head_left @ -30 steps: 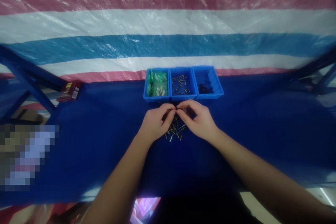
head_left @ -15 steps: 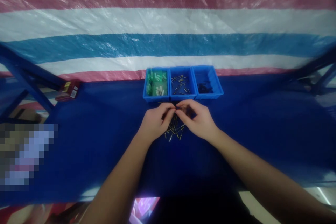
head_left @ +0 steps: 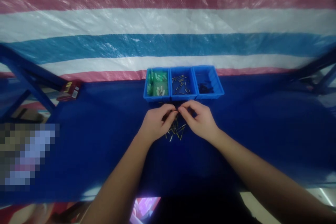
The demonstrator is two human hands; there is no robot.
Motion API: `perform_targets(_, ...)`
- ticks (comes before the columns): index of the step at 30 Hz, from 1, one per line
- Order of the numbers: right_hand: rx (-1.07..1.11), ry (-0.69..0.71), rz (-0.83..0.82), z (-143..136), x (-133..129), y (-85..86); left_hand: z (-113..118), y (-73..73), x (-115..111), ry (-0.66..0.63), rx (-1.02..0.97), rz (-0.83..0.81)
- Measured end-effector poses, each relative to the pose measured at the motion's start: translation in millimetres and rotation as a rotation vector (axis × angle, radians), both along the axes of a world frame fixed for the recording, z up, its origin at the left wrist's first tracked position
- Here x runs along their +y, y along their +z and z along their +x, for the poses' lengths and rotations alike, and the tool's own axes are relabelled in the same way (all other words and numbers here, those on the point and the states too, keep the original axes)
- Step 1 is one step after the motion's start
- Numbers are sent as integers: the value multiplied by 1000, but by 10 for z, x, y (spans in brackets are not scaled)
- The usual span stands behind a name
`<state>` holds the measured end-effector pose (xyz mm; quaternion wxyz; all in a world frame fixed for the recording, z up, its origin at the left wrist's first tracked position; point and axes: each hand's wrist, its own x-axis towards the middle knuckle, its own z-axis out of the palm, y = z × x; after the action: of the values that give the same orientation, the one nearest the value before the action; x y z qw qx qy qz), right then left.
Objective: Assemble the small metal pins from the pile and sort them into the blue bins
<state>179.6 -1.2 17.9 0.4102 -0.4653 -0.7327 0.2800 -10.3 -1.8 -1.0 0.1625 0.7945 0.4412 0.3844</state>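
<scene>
My left hand (head_left: 159, 120) and my right hand (head_left: 198, 118) meet fingertip to fingertip, each in a pinch. Whatever sits between the fingertips is too small and dark to make out. Below them on the blue tabletop lies a loose pile of thin metal pins (head_left: 174, 132), brass and silver in colour, partly covered by my hands. Just beyond stand three blue bins in a row. The left bin (head_left: 156, 98) has clear and green pieces in it, the middle bin (head_left: 183, 96) several metal pins, the right bin (head_left: 219, 87) small dark pieces.
A dark red box (head_left: 69, 90) is at the back left beside a blue metal frame (head_left: 28, 70). Striped plastic sheeting (head_left: 168, 21) hangs behind the blue table (head_left: 99, 140). At the lower left, one patch is pixelated. A bright screen (head_left: 145, 206) shows below the table's front edge.
My fingertips have drawn slightly apart, the right hand shifting a little to the right. Both hands keep their pinch over the pile; the bins look unchanged.
</scene>
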Motion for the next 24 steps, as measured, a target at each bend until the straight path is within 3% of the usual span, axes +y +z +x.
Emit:
perform_targets(12, 50, 42, -1, 2, -15, 9, -20, -6, 23, -32, 82, 69)
perform_targets(24, 44, 91, -21, 9, -7, 35, 11, 13, -9, 3, 7, 33)
